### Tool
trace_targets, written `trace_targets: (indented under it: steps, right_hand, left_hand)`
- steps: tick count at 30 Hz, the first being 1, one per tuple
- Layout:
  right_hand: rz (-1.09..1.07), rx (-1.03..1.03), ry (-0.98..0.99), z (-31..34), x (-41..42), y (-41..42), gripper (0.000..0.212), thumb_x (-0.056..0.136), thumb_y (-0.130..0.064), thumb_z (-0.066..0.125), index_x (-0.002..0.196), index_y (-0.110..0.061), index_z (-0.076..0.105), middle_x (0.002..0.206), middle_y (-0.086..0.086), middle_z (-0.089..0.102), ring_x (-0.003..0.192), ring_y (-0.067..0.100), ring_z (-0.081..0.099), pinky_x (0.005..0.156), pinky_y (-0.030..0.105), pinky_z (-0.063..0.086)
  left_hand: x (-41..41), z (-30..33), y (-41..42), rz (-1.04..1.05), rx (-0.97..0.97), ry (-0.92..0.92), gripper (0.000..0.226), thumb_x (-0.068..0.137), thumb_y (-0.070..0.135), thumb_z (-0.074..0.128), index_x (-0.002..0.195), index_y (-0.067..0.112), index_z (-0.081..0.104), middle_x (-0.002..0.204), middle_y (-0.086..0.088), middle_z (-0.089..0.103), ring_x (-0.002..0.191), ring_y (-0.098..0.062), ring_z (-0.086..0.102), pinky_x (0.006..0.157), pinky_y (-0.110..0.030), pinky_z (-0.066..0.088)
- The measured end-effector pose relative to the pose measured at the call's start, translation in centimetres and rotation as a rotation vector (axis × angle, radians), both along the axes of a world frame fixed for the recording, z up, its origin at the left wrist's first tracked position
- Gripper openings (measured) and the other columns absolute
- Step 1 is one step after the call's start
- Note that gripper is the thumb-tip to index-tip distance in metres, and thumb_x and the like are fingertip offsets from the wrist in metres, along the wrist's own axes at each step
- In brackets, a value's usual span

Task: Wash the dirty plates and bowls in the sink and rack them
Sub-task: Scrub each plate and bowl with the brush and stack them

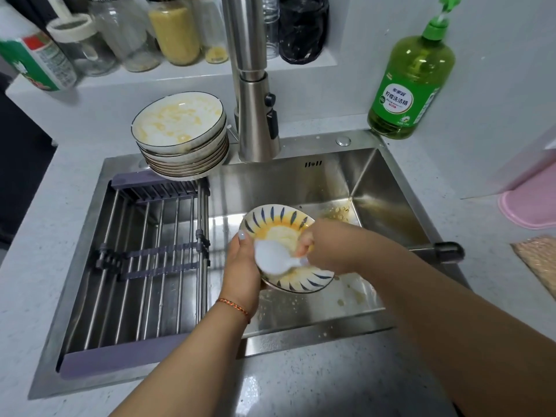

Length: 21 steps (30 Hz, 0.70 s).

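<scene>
Over the steel sink (304,185) my left hand (242,267) grips the left rim of a bowl (273,219) with blue leaf marks and yellow residue, tilted toward me. My right hand (323,249) reaches into the bowl and holds something against its inside; a blurred white shape lies across the bowl in front of the fingers, and I cannot tell what it is. A stack of several dirty plates (180,136), smeared yellow on top, stands at the sink's back left corner. A rack (144,266) of metal bars with purple ends spans the sink's left half.
The faucet (255,115) hangs above the sink's back edge. A green dish soap bottle (412,82) stands at the back right. Jars line a shelf (168,34) behind. A pink mat (529,206) and a woven mat (538,260) lie on the right counter. Yellow scraps dot the sink floor.
</scene>
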State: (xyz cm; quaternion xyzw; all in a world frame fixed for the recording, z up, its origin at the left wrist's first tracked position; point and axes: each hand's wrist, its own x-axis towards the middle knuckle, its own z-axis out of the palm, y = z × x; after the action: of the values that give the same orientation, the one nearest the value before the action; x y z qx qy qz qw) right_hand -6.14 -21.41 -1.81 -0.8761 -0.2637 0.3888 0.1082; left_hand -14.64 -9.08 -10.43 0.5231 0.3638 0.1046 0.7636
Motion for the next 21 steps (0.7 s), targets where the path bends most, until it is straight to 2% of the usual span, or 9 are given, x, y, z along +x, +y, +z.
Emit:
trace_targets:
  steps: [3, 5, 9, 11, 13, 14, 16, 18, 21]
  right_hand:
    - [0.116, -0.201, -0.005, 0.7, 0.2, -2.2, 0.024, 0.092, -0.016, 0.058, 0.114, -0.016, 0.065, 0.083, 0.001, 0.062, 0.065, 0.015, 0.057, 0.062, 0.027, 0.053]
    - [0.108, -0.307, -0.069, 0.6, 1.1, -3.0, 0.026, 0.092, -0.015, 0.055, 0.116, -0.015, 0.065, 0.095, 0.002, 0.065, 0.077, 0.015, 0.059, 0.067, 0.025, 0.052]
    - [-0.076, -0.28, -0.28, -0.8, 3.0, -1.8, 0.03, 0.09, -0.009, 0.051, 0.112, -0.019, 0.067, 0.104, 0.001, 0.067, 0.091, 0.022, 0.063, 0.081, 0.031, 0.052]
    - [-0.131, -0.156, -0.249, -1.2, 2.7, -0.3, 0.026, 0.092, -0.012, 0.053, 0.113, -0.019, 0.066, 0.098, 0.002, 0.067, 0.08, 0.02, 0.062, 0.076, 0.029, 0.051]
    - [-0.102, 0.02, -0.141, -1.1, 1.3, 0.6, 0.021, 0.095, -0.015, 0.055, 0.111, -0.019, 0.067, 0.083, 0.0, 0.063, 0.06, 0.016, 0.052, 0.055, 0.023, 0.045]
    - [-0.102, 0.085, -0.063, -0.7, 0.6, 0.5, 0.02, 0.094, -0.016, 0.057, 0.11, -0.019, 0.067, 0.078, -0.001, 0.059, 0.055, 0.015, 0.048, 0.048, 0.022, 0.041]
    - [-0.04, 0.078, 0.037, 0.3, -0.1, -0.7, 0.018, 0.093, -0.016, 0.058, 0.107, -0.022, 0.068, 0.074, 0.001, 0.058, 0.05, 0.014, 0.047, 0.043, 0.02, 0.039]
    - [0.054, -0.016, 0.083, 0.9, 0.0, -1.9, 0.015, 0.092, -0.02, 0.059, 0.102, -0.026, 0.067, 0.071, 0.0, 0.06, 0.048, 0.014, 0.049, 0.042, 0.019, 0.038]
    - [0.016, -0.007, 0.129, 1.1, 0.2, -1.9, 0.016, 0.091, -0.021, 0.059, 0.1, -0.031, 0.068, 0.066, 0.0, 0.06, 0.045, 0.012, 0.049, 0.043, 0.019, 0.036]
  left_hand:
    - [-0.4, 0.4, 0.9, -0.019, 0.034, -0.059, 0.03, 0.104, 0.039, 0.032, 0.105, 0.027, 0.06, 0.104, 0.001, 0.068, 0.102, -0.024, 0.064, 0.083, -0.043, 0.055]
    - [-0.6, 0.7, 0.9, -0.067, 0.105, -0.099, 0.031, 0.104, 0.039, 0.034, 0.108, 0.026, 0.062, 0.107, 0.001, 0.069, 0.105, -0.021, 0.064, 0.093, -0.048, 0.052]
    - [-0.6, 0.6, -0.3, -0.169, 0.174, -0.093, 0.043, 0.09, 0.054, 0.039, 0.109, 0.027, 0.065, 0.111, 0.001, 0.07, 0.109, -0.023, 0.064, 0.094, -0.055, 0.05]
    - [-0.6, 0.3, -0.9, -0.167, 0.121, -0.063, 0.042, 0.091, 0.056, 0.039, 0.11, 0.029, 0.065, 0.113, 0.0, 0.07, 0.11, -0.026, 0.064, 0.092, -0.059, 0.05]
    - [-0.5, 0.2, -0.9, -0.097, 0.05, -0.028, 0.035, 0.099, 0.051, 0.038, 0.104, 0.029, 0.064, 0.114, -0.007, 0.068, 0.108, -0.032, 0.064, 0.087, -0.059, 0.052]
    - [-0.4, 0.2, -0.7, -0.058, 0.026, -0.01, 0.033, 0.102, 0.046, 0.035, 0.1, 0.027, 0.062, 0.113, -0.01, 0.067, 0.104, -0.033, 0.064, 0.081, -0.053, 0.054]
    - [-0.4, 0.4, 0.0, -0.027, 0.032, 0.0, 0.032, 0.105, 0.038, 0.032, 0.098, 0.02, 0.058, 0.1, -0.006, 0.067, 0.087, -0.024, 0.064, 0.064, -0.035, 0.052]
    - [-0.6, 0.9, 0.4, -0.012, 0.033, -0.02, 0.03, 0.106, 0.032, 0.031, 0.105, 0.015, 0.056, 0.081, 0.006, 0.065, 0.072, -0.012, 0.061, 0.054, -0.026, 0.048]
    - [-0.8, 1.0, 0.3, -0.039, 0.039, -0.04, 0.034, 0.105, 0.038, 0.032, 0.097, 0.016, 0.057, 0.086, 0.003, 0.063, 0.077, -0.015, 0.061, 0.061, -0.027, 0.047]
